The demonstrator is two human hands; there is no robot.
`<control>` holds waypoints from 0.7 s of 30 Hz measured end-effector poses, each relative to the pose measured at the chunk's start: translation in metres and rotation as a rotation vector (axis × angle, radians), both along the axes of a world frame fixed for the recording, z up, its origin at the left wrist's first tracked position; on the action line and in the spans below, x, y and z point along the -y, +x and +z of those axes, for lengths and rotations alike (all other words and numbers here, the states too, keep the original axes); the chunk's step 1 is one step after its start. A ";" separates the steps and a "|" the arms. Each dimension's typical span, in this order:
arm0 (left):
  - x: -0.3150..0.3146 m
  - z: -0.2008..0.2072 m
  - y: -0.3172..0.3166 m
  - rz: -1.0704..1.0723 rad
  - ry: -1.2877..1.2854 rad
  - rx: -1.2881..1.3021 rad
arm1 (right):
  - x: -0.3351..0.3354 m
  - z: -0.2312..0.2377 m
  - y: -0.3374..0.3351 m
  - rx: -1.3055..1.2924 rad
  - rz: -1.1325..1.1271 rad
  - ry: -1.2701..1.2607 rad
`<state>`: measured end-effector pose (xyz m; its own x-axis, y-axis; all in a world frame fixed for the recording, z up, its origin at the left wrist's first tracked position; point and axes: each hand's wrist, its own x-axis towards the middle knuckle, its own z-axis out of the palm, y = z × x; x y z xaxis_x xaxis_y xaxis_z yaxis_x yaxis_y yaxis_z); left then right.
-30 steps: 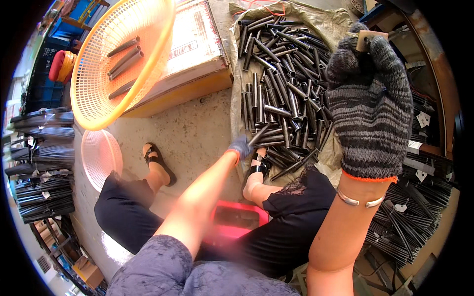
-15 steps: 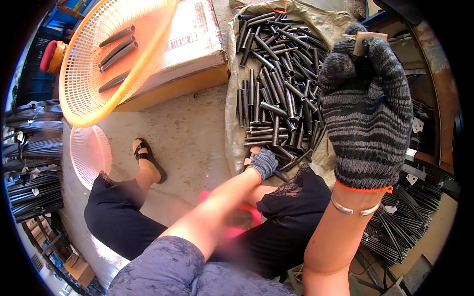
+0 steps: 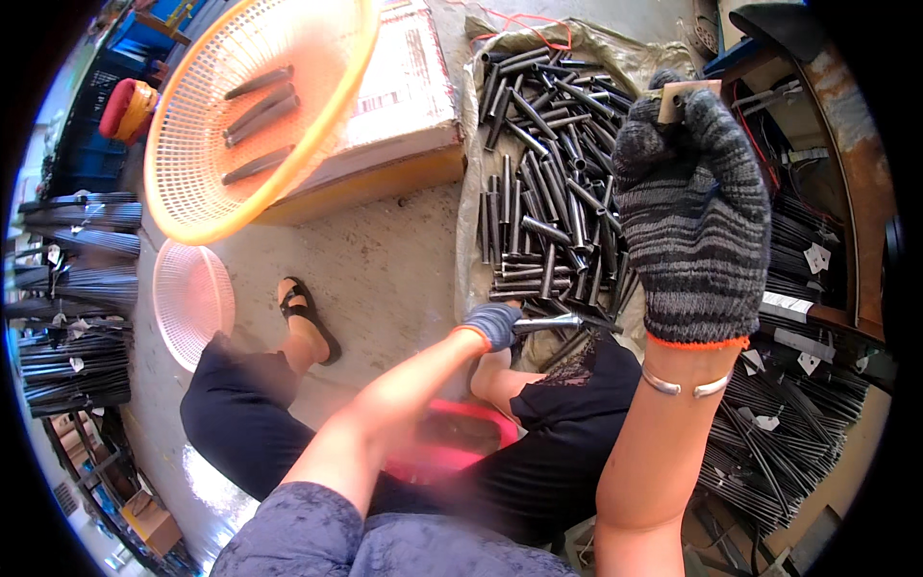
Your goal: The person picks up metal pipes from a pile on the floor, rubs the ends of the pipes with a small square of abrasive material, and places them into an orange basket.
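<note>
My left hand [image 3: 494, 325], in a striped grey glove with an orange cuff, is closed round one end of a dark metal tube [image 3: 546, 323]. That tube lies roughly level, pointing right, at the near edge of a large pile of short tubes [image 3: 553, 178]. At the right, my right hand [image 3: 694, 226] is raised nearer the camera in a matching glove. Between its fingertips it grips a small, flat tan piece with a dark hole [image 3: 688, 100]. The curled fingers and their shadow hide whatever else lies in that palm.
An orange mesh basket [image 3: 165, 173] with several tubes is tilted by a white box [image 3: 409, 82]. A pale pink basket [image 3: 195, 303] stands below it. The pile rests on a crumpled sheet [image 3: 469, 231]. Bundles of long dark rods [image 3: 77, 370] fill the left; more rods [image 3: 784, 433] lie right.
My left hand has risen slightly from the pile's near edge, and a tube now shows in its grip. The right hand still holds the tan piece. The whole view has shifted a little.
</note>
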<state>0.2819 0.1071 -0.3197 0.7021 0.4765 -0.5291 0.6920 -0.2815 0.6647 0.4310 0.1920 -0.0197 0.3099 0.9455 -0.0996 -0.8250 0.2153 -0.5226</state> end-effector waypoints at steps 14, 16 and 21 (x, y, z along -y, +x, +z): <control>-0.076 0.257 -0.142 0.618 -0.615 0.735 | -0.025 0.035 -0.098 0.673 0.420 0.263; -0.074 0.271 -0.160 0.617 -0.595 0.779 | -0.019 0.039 -0.130 0.602 0.549 0.181; -0.084 0.301 -0.198 0.632 -0.395 0.629 | -0.019 0.041 -0.188 0.597 0.678 0.417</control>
